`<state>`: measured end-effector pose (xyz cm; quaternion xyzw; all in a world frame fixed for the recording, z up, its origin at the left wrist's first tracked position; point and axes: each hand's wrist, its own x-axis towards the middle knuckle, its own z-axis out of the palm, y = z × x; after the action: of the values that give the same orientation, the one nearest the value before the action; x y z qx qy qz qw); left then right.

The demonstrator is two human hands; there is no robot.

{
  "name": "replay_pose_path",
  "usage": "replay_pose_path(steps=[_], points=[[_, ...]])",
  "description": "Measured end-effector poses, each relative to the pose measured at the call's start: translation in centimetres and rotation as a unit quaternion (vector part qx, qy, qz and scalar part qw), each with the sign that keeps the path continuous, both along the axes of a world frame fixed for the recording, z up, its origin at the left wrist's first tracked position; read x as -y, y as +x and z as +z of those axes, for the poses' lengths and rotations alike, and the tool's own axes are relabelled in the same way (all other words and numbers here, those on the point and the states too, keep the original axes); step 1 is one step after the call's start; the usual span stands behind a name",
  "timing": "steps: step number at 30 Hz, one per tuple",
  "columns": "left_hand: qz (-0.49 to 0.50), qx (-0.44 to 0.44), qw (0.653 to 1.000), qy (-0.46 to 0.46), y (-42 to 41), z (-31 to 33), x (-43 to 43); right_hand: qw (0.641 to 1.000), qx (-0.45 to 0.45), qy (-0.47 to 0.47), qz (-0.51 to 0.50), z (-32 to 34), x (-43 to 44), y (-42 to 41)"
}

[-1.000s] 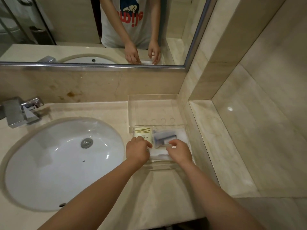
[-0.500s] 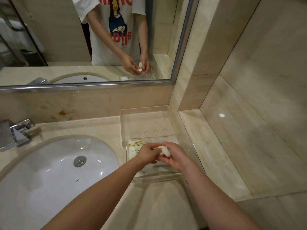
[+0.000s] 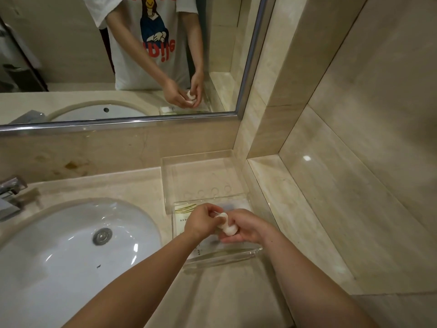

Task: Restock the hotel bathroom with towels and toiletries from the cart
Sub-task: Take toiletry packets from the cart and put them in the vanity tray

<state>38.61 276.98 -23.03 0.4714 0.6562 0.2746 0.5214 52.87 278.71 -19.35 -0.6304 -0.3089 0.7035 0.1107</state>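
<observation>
Both hands, left hand (image 3: 201,221) and right hand (image 3: 247,229), pinch a soft crumpled white wad (image 3: 229,229) over the clear acrylic tray (image 3: 224,255).

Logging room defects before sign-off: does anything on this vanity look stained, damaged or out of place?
Yes: brownish stains mark the beige marble backsplash under the metal-framed mirror, above the white oval sink, and a small dark speck lies in its basin.
</observation>
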Motion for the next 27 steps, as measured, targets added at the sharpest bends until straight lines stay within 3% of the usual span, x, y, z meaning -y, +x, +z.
replay_pose_path(steps=[3,5,10,14,21,27], points=[[-0.01,-0.029,0.999,0.008,0.0,-0.2,-0.3,0.994,0.091,0.038,0.04,-0.4,0.0,-0.3],[-0.013,-0.06,0.998,0.018,-0.2,-0.7,-0.4,0.989,0.128,0.072,0.014,-1.1,-0.3,-0.3],[-0.058,-0.122,0.99,0.037,-0.8,-1.5,-0.2,0.988,0.092,0.089,-0.091,-3.7,-1.1,1.0],[-0.086,-0.138,0.985,0.062,-0.5,-1.4,0.0,0.97,0.08,0.181,-0.139,-5.0,-0.9,1.2],[-0.076,-0.158,0.981,0.085,-0.5,-2.3,0.4,0.952,0.131,0.258,-0.097,-6.7,-0.1,1.4],[-0.082,-0.186,0.974,0.103,-0.6,-3.1,0.5,0.92,0.23,0.317,0.021,-7.9,0.3,2.3]])
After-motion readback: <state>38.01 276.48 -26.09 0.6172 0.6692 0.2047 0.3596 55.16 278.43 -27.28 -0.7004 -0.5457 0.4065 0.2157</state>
